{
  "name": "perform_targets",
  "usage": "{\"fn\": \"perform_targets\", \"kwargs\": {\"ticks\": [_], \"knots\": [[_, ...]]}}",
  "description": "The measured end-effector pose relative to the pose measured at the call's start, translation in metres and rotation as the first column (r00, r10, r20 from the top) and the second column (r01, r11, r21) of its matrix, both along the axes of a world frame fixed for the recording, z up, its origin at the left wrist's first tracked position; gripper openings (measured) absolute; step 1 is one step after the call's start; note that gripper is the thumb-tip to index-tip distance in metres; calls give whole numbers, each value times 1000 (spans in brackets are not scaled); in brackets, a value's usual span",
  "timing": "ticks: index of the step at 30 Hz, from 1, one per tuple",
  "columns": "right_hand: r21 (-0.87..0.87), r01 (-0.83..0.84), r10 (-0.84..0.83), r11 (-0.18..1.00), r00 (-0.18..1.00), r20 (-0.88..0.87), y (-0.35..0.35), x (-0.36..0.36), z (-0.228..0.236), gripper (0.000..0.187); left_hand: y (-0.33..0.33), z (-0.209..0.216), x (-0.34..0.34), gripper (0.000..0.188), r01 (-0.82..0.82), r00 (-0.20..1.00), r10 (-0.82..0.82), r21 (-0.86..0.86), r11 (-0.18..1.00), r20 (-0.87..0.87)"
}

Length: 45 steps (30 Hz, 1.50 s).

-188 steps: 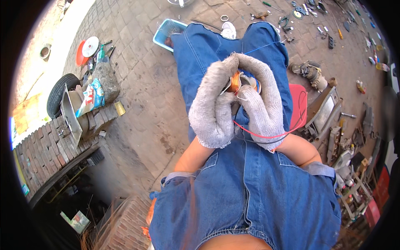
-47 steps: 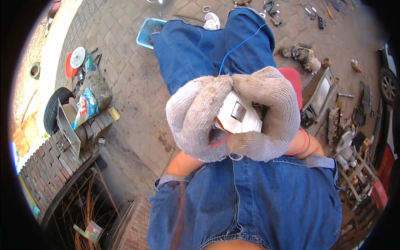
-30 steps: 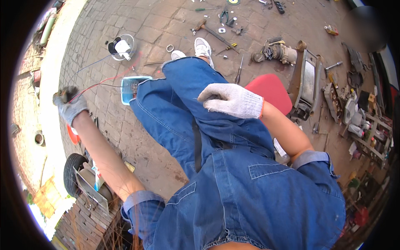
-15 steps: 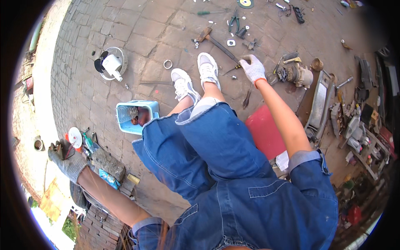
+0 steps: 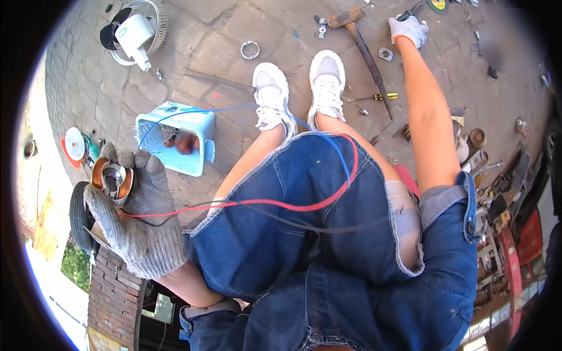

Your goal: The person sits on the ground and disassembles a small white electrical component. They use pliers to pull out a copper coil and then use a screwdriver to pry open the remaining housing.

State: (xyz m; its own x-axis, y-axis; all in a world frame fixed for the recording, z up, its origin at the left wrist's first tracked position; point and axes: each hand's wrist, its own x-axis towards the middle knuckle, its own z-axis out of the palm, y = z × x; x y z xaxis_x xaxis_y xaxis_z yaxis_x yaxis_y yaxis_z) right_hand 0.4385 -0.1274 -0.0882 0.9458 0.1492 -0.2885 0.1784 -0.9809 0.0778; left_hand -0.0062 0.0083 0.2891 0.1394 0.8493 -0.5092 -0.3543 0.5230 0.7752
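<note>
My left hand [image 5: 146,216], in a grey knit glove, is closed around a motor stator [image 5: 123,186] with copper windings at the left. From it a red wire [image 5: 293,207] and a thin black wire [image 5: 257,203] trail across my lap. A blue wire [image 5: 190,111] arcs over the light-blue basket and my knees. At the far right, my gloved right hand [image 5: 410,30] has its fingers around a dark green handle of the pliers [image 5: 417,8]; the rest of the tool is partly cut off. Left of that hand lies a hammer [image 5: 366,55] with a rusty head.
A light-blue basket [image 5: 208,131] holding dark reddish parts stands left of my feet. Beyond it lies a white fan [image 5: 137,35]. A metal ring [image 5: 250,50], a square metal piece [image 5: 385,54] and a yellow-handled screwdriver [image 5: 386,96] lie on the paving. Scrap parts crowd the right side.
My left hand has come in from the far left and now holds the stator, its wires trailing. My right hand has left the hammer handle and reached farther out to the pliers. The view has shifted.
</note>
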Motion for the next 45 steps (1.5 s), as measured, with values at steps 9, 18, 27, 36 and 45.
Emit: {"fn": "perform_targets", "kwargs": {"ticks": [9, 18, 27, 36, 45], "knots": [[598, 722, 135, 348, 593, -794, -84, -13, 110, 25, 2, 24, -20, 41, -238, 888, 349, 351, 906, -300], [827, 514, 343, 227, 753, -562, -220, -167, 436, 36, -99, 192, -90, 37, -372, 860, 498, 800, 470, 108], [825, 476, 699, 305, 477, -533, -310, -339, 554, 25, -261, 226, -217, 52, 361, 871, -161, 381, 851, -465], [825, -509, 910, 245, 415, -14, -338, -486, 554, 35, -358, 174, -256, 40, 328, 938, -330, 36, 944, 109], [616, -786, 907, 42, 289, 307, -335, -539, 561, 36, -388, 177, -279, 38, 169, 975, -169, 17, 986, 143]]}}
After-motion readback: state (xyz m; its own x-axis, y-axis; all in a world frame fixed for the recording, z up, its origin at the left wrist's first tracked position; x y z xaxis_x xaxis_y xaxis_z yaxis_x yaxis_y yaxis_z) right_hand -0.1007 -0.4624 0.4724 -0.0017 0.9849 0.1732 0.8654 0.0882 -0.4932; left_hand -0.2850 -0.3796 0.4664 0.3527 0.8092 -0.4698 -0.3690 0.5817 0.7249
